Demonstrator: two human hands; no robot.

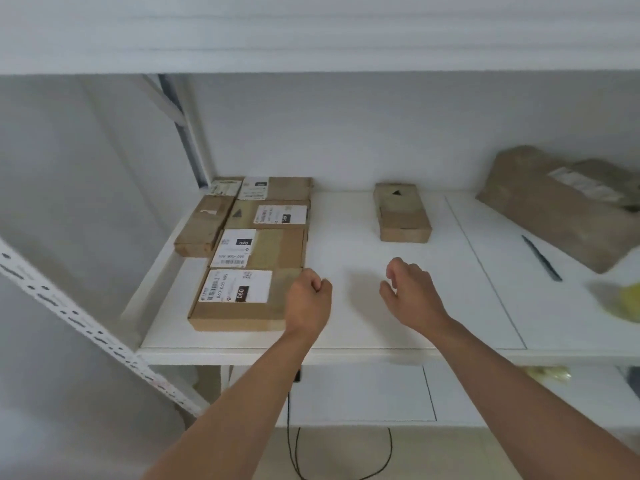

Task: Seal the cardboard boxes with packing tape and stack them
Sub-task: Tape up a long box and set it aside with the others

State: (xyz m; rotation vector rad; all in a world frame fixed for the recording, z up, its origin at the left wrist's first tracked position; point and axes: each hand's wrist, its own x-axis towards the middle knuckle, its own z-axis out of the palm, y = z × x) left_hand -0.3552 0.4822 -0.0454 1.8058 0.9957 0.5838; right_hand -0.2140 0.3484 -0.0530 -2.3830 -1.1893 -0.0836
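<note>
Several flat cardboard boxes with white labels lie in a row on the left of the white shelf (363,327); the nearest labelled box (239,299) sits at the front. A plain narrow box (202,225) lies to their left. One small box (401,213) stands alone in the middle. My left hand (308,299) hovers beside the nearest box's right edge, fingers curled, holding nothing. My right hand (408,292) hangs over bare shelf in front of the small box, fingers loosely curled and empty.
A large brown parcel (564,206) leans at the back right. A dark knife or pen (542,258) lies in front of it, and a yellow object (627,301) sits at the right edge. A perforated white upright (69,317) runs on the left. A black cable (294,445) hangs below.
</note>
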